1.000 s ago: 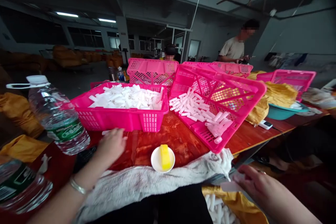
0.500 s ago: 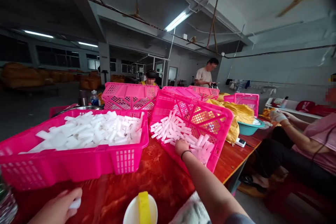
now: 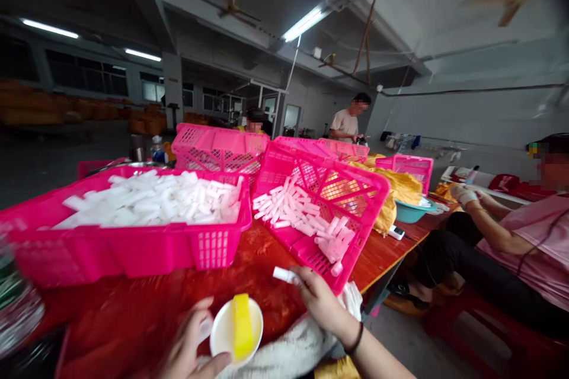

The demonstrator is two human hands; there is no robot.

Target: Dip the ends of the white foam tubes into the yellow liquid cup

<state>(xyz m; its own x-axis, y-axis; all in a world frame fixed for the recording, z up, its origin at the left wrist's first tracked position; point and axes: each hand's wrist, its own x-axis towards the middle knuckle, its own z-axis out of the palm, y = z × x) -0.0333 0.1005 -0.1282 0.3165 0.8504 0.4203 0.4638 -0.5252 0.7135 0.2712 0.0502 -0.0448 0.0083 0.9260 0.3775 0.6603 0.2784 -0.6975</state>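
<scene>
My right hand pinches a short white tube over the table, in front of the tilted pink crate. In that crate lie several similar white tubes. At the lower middle, my left hand curls its fingers around a small whitish piece, its exact shape partly hidden. The left thumb lies by the near rim of a small white bowl. A yellow block stands up in the bowl.
A pink crate heaped with white pieces stands on the red table at left. A cloth lies near the right forearm. At far left is a plastic-wrapped object. A teal basin stands farther right, near a seated person.
My right hand has come back from the tilted crate toward me with a white tube. My left hand has moved right to the bowl, still with its whitish piece. The view has shifted slightly.
</scene>
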